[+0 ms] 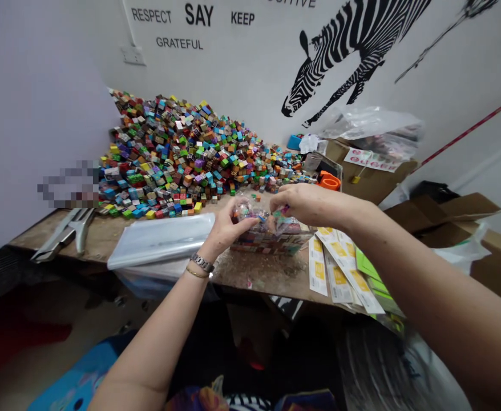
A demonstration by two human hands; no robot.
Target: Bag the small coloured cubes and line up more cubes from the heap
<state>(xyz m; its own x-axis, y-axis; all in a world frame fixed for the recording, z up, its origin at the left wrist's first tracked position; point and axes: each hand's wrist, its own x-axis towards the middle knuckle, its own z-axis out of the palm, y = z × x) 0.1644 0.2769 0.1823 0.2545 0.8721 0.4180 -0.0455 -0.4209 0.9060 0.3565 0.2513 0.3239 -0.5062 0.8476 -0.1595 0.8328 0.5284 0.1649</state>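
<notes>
A clear plastic bag (267, 242) full of small colourful cubes sits on the table in front of me, its crumpled mouth upward. My left hand (226, 227) grips the left side of the bag's mouth, thumb laid along the top. Over the right side, my right hand (299, 204) bends down with fingers pinched at the plastic; the fingertips are partly hidden. Packed cubes show through the bag's front wall. Just behind it rises a large heap of loose printed cubes (182, 148).
Flat clear bags (160, 237) lie left of my left hand, beside a metal hand tool (64, 231). At right are yellow-white label strips (340, 265), an orange tape roll (329, 180) and cardboard boxes (447, 214). The wooden table's (250, 277) front edge is close to me.
</notes>
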